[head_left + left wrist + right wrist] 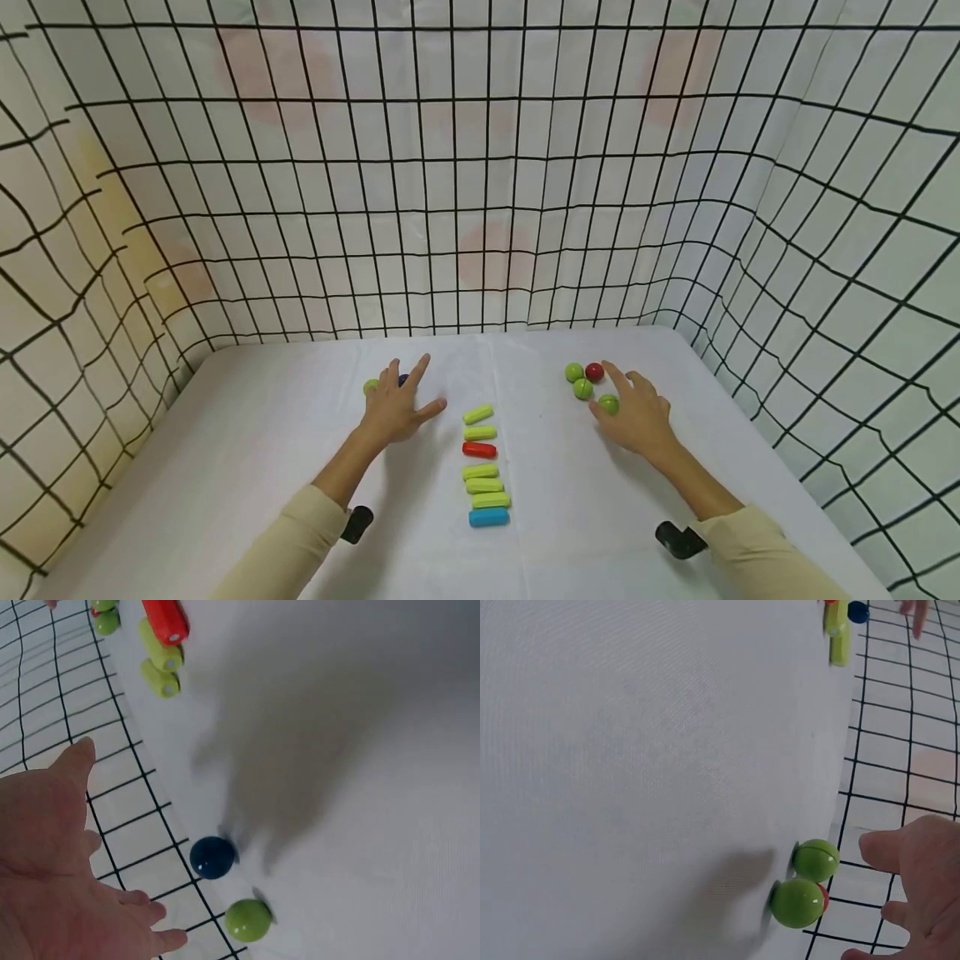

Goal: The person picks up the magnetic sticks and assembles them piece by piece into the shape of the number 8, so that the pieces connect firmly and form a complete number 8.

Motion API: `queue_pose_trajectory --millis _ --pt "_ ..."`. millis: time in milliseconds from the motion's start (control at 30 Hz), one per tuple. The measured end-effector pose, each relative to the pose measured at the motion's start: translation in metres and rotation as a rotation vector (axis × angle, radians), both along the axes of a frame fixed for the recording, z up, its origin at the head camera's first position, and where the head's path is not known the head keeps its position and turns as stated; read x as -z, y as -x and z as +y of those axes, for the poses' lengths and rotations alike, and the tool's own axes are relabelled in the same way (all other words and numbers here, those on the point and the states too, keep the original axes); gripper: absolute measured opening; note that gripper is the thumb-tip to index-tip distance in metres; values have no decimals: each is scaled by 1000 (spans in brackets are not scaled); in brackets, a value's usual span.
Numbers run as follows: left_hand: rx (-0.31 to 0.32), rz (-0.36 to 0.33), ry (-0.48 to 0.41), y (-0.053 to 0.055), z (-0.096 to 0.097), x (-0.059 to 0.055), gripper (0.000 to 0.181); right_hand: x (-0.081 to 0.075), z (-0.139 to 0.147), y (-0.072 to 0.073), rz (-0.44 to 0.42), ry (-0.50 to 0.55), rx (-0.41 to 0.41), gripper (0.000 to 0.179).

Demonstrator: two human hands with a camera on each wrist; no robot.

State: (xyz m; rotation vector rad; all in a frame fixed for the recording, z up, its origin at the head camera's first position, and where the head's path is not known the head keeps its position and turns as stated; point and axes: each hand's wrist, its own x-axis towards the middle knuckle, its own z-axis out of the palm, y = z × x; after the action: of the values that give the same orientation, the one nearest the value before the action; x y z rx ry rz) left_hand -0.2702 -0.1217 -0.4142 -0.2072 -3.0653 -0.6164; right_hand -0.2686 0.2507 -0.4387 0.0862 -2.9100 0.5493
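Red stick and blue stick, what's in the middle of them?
Three yellow-green sticks lie between the red stick and the blue stick, seen in the head view.

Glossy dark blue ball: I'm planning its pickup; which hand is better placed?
Likely the left hand: it is nearer the dark blue ball; the right hand is beyond the red, blue and lime sticks, near glossy green balls.

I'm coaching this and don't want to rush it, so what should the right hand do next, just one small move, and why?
Probably ease the right hand down and pinch the nearest green ball. In the head view, that ball shows between its thumb and fingers, which are spread and hold nothing.
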Motion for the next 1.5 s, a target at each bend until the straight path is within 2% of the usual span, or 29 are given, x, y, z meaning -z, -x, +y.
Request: queue_pose_trajectory --millis 267,400,667,833,967,1233,1500 --pt "18 -64 -155 4 14 6 74 2 16 3 23 144 -9 69" --pt "11 -52 -238 6 18 9 69 5 21 2 16 164 1 68" --pt "-16 0 -410 11 29 17 58 10 24 2 -88 186 21 70" --pt "-43 -36 -496 16 36 23 51 17 23 5 -84 208 22 66" --pt "-83 -84 -537 19 38 29 46 21 21 6 -66 210 22 61" --pt "-133 -134 -589 22 41 40 31 22 17 6 -44 196 25 53" --pt "-129 -178 -614 19 43 45 26 25 16 6 -12 191 15 47"
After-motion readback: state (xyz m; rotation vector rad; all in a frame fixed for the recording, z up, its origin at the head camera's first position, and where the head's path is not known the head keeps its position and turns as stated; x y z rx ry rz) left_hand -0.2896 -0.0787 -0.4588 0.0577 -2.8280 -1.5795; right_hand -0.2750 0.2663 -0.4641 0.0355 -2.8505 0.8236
